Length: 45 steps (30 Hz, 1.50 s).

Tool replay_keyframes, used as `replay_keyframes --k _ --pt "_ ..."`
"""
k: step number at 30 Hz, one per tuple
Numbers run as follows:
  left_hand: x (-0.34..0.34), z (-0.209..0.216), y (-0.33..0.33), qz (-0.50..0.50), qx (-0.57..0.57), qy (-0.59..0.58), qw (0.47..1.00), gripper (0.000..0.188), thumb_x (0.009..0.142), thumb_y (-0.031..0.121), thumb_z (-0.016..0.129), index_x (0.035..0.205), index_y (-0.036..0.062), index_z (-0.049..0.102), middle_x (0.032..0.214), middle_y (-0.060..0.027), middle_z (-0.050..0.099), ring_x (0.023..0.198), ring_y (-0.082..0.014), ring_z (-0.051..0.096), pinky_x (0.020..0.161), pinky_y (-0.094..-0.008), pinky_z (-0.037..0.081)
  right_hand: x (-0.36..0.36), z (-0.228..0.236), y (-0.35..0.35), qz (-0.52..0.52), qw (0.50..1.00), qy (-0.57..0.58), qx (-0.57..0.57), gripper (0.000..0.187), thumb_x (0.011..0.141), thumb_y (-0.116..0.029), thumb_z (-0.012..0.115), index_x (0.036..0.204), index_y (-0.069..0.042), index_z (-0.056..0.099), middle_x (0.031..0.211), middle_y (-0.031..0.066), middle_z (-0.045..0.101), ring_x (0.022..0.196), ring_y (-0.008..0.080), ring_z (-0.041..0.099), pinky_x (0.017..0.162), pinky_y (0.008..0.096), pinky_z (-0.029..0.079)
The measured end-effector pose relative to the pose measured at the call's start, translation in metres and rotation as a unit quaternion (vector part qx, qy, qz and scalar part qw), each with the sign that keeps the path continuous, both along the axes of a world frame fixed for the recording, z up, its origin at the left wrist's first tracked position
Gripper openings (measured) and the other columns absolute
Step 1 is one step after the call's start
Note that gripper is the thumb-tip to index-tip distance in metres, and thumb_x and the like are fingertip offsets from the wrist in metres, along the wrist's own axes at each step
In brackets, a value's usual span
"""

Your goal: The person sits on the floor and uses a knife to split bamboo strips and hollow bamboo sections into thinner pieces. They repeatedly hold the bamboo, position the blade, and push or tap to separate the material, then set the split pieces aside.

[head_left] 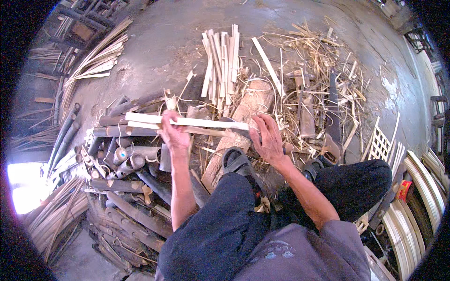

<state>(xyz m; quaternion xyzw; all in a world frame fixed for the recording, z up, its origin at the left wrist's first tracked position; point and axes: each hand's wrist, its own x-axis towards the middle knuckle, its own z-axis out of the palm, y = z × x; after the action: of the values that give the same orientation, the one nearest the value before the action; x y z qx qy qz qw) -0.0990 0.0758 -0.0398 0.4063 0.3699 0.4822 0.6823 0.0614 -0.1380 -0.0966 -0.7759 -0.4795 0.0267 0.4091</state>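
My left hand (174, 135) is closed around a few pale bamboo strips (206, 123), which lie level across the view above my knee. Their left ends stick out past the fingers and fan slightly apart. Close to the right end of the top strip, my right hand (269, 144) has its fingers curled over what looks like a knife (241, 132). Its dark blade shows by the strip's end; the grip is mostly hidden by my palm. Beneath both hands runs a rough wooden log (253, 100), lying slantwise beside my sandalled foot (237, 160).
A bundle of cut strips (221, 63) lies beyond the log. Shavings (318, 44) and a handsaw (333, 117) are on the right. Bamboo tubes (136, 161) are piled to my left. Long strips (103, 56) rest far left, and bundled slats (403, 229) stand right.
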Motion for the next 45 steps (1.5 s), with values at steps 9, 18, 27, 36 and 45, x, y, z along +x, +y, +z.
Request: replay_keyframes --k 9,18,27,36,45 --pt "0.037 0.01 -0.034 -0.052 -0.147 -0.201 0.967 0.055 0.096 0.056 0.035 0.093 0.0037 0.051 0.081 -0.0118 0.06 0.083 -0.0271 0.06 0.089 -0.0488 0.049 -0.017 0.0 0.01 0.08 0.994 0.043 -0.061 0.028 0.093 -0.032 0.052 0.082 -0.007 0.056 0.083 0.0131 0.059 0.075 0.0349 0.061 0.064 0.0451 0.049" --pt "0.039 -0.012 -0.036 -0.098 -0.137 -0.089 0.982 0.061 0.093 0.06 0.039 0.103 0.0002 0.05 0.083 -0.0167 0.061 0.073 -0.0302 0.063 0.075 -0.0459 0.055 0.004 0.008 -0.006 0.021 0.991 -0.135 0.005 0.033 0.092 -0.037 0.054 0.087 -0.005 0.055 0.08 0.0144 0.058 0.064 0.0374 0.061 0.058 0.0471 0.048" --pt "0.032 -0.04 -0.027 -0.183 -0.231 -0.267 0.918 0.059 0.097 0.053 0.031 0.126 0.004 0.046 0.112 -0.0212 0.058 0.108 -0.0361 0.056 0.105 -0.0518 0.038 -0.004 -0.025 -0.016 -0.006 0.989 0.028 -0.146 0.05 0.098 -0.037 0.039 0.072 -0.003 0.065 0.059 0.0244 0.058 0.056 0.0409 0.06 0.053 0.0497 0.049" --pt "0.042 -0.072 -0.009 -0.242 -0.224 -0.207 0.921 0.062 0.093 0.058 0.038 0.129 0.0077 0.045 0.111 -0.0272 0.058 0.104 -0.0386 0.058 0.095 -0.0565 0.042 -0.005 -0.034 -0.026 0.084 0.95 0.197 -0.229 0.05 0.095 -0.053 0.032 0.1 -0.012 0.061 0.081 0.0234 0.065 0.076 0.0439 0.063 0.066 0.0544 0.048" --pt "0.053 -0.049 -0.069 -0.367 -0.125 0.063 0.92 0.045 0.097 0.036 0.05 0.129 0.0054 0.047 0.119 -0.0127 0.057 0.101 -0.0226 0.059 0.084 -0.0344 0.049 0.148 0.147 -0.14 -0.165 0.951 0.061 -0.255 0.036 0.091 -0.041 0.054 0.105 -0.008 0.057 0.087 0.0172 0.064 0.076 0.0343 0.063 0.065 0.0467 0.049"
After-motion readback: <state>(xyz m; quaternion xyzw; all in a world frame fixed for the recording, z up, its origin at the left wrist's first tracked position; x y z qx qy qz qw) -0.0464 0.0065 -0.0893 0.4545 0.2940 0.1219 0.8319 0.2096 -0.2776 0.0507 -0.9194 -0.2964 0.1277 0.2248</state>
